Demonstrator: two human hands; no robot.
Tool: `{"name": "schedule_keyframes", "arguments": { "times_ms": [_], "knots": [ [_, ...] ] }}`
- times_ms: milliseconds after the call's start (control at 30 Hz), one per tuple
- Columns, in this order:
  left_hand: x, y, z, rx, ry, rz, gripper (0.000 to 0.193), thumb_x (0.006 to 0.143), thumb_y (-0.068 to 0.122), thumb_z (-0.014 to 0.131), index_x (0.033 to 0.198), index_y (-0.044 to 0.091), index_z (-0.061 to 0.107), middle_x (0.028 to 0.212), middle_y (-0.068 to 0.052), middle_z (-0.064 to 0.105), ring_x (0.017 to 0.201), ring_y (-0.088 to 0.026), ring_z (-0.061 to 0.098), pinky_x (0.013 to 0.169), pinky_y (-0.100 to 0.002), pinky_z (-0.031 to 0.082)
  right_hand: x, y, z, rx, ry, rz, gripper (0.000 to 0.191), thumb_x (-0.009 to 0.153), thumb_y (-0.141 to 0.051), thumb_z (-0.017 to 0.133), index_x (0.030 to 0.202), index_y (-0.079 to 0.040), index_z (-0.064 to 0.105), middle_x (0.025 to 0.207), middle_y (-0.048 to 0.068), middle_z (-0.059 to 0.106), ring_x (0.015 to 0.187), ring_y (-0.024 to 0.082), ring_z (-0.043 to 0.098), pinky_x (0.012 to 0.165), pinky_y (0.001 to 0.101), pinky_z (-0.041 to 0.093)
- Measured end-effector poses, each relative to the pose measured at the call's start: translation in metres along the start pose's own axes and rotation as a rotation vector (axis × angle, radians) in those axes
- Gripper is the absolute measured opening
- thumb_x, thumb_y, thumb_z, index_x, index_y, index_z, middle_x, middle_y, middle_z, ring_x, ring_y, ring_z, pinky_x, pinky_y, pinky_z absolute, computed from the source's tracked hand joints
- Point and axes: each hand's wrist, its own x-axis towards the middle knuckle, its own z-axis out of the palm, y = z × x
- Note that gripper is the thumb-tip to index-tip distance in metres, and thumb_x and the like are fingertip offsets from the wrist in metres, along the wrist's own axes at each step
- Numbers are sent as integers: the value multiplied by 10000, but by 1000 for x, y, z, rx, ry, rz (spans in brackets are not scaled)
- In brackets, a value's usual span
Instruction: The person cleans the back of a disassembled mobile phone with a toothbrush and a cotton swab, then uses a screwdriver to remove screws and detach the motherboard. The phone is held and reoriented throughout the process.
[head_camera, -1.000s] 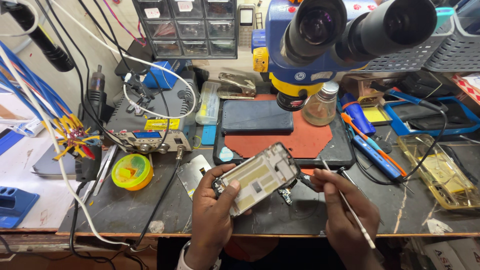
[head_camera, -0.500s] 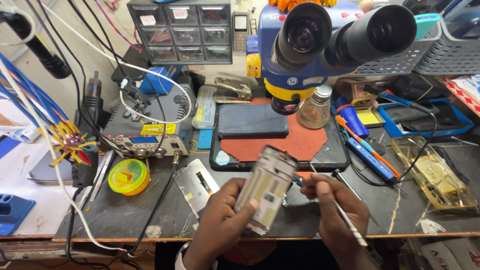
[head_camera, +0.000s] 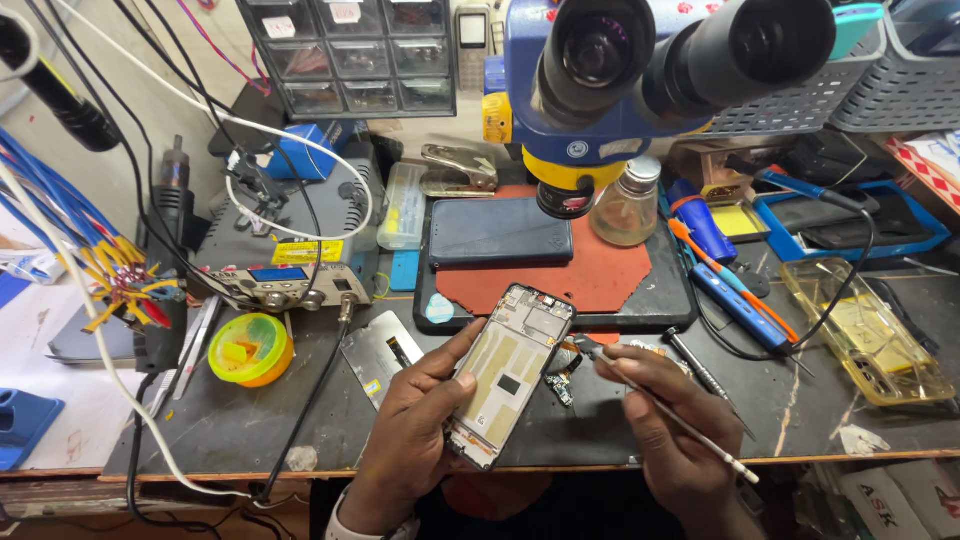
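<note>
My left hand (head_camera: 415, 440) grips an opened phone frame (head_camera: 510, 375), its bare pale inside facing up and its top end tilted away to the right. My right hand (head_camera: 665, 430) holds a thin white-handled tool (head_camera: 670, 415) like a pen, its tip close to the frame's upper right edge. A small loose circuit part (head_camera: 560, 385) lies on the bench between the two hands. A grey metal plate (head_camera: 378, 355) lies just left of the frame.
A blue and yellow microscope (head_camera: 640, 70) hangs over a dark mat (head_camera: 660, 300) holding a dark phone (head_camera: 500, 232) and a red pad. A glass bottle (head_camera: 628, 205), screwdrivers (head_camera: 735, 300), a yellow-green round tin (head_camera: 250, 350), a soldering station (head_camera: 285, 270) and cables surround it.
The phone frame swung from lying crosswise to standing steeply, then settled tilted lengthwise in my left hand. My right hand and tool stayed beside it.
</note>
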Motion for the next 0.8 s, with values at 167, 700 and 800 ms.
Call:
{"name": "schedule_keyframes", "arguments": {
  "times_ms": [167, 700, 800],
  "knots": [
    [-5, -2, -8, -301, -407, 125, 498, 1111, 1, 493, 1584, -95, 371, 1202, -219, 718, 792, -106, 735, 640, -206, 584, 3, -5, 4, -97, -7, 31, 295, 986, 46, 565, 1271, 45, 640, 1242, 205, 727, 1197, 272, 718, 1064, 366, 545],
    [-5, -2, -8, -75, -103, 17, 608, 1000, 40, 474, 1583, -86, 356, 1093, -205, 738, 578, -58, 658, 414, -180, 485, 2, -5, 3, -70, -181, -64, 278, 984, -39, 633, 1255, 7, 676, 1120, 142, 786, 1335, 324, 638, 1114, 418, 528],
    [-4, -2, -6, -53, -48, 0, 613, 989, 33, 469, 1582, -80, 361, 1103, -201, 736, 612, -62, 670, 457, -187, 504, 2, -6, 4, -93, -161, -80, 276, 982, -45, 639, 1253, -5, 671, 1127, 144, 786, 1343, 320, 644, 1139, 424, 518]
  ]
}}
